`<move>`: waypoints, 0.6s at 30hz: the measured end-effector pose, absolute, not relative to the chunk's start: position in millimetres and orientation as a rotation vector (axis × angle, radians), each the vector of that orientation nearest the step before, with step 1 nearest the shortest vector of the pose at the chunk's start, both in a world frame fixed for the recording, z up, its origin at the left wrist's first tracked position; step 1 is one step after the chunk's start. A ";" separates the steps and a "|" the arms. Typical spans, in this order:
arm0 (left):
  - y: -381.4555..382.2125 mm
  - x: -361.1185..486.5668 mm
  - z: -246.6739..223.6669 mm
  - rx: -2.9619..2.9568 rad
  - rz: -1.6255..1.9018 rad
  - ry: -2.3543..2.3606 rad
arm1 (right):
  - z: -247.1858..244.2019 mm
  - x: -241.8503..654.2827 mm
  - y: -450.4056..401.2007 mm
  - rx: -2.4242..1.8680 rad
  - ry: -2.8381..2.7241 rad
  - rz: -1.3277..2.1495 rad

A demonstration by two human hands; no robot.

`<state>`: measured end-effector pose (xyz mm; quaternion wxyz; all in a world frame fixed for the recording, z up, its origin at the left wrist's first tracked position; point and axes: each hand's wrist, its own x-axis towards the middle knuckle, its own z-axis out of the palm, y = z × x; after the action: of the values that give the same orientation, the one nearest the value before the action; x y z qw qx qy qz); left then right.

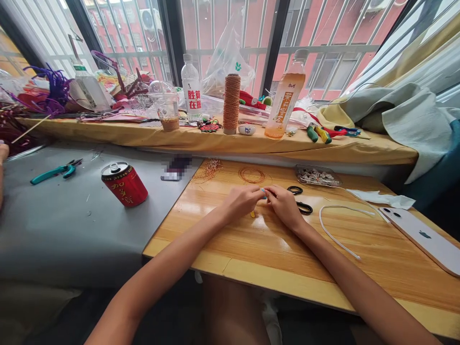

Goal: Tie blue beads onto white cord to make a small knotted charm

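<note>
My left hand (241, 200) and my right hand (283, 203) meet over the wooden table (223, 244), fingertips pinched together. Between them shows a small light-blue piece (264, 193), mostly covered by the fingers; both hands seem to hold it. A small yellow piece (252, 214) shows just below my left hand. Black-handled scissors (304, 208) lie beside my right hand, their blades hidden. Behind the hands rest a coil of orange-brown cord (252, 175) and a loose tangle of thread (212, 168).
A red can (124, 184) and teal pliers (57, 172) stand and lie on the grey surface at left. A clear tray (318, 176), a white cord (330, 235) and a phone (424, 235) lie at right. Bottles and a thread spool (231, 103) line the ledge. Another person's hand (3, 152) shows at far left.
</note>
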<state>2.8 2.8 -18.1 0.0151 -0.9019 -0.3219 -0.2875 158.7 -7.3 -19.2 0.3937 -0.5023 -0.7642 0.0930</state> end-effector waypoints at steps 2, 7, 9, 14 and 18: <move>8.0 0.5 -15.5 -2.745 -1.099 -1.186 | -16.4 156.2 -10.1 -1.209 -1.998 0.270; 15.8 3.8 -17.1 -2.885 -1.314 -1.428 | -13.0 152.0 -17.6 -1.136 -1.831 0.377; 11.6 8.4 -20.4 -2.981 -1.181 -1.357 | -15.3 152.9 -16.8 -1.174 -1.691 0.397; -0.5 8.9 -21.0 -2.929 -0.825 -0.957 | -21.0 155.6 -10.3 -1.282 -1.762 0.376; 5.6 -0.9 -14.4 -2.786 -1.032 -1.150 | -18.7 153.1 -11.3 -1.200 -1.987 0.319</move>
<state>-0.9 5.6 -14.4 -0.0219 -0.8743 -0.3611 -0.3238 153.1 -11.3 -18.7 0.3887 -0.4719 -0.7813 0.1255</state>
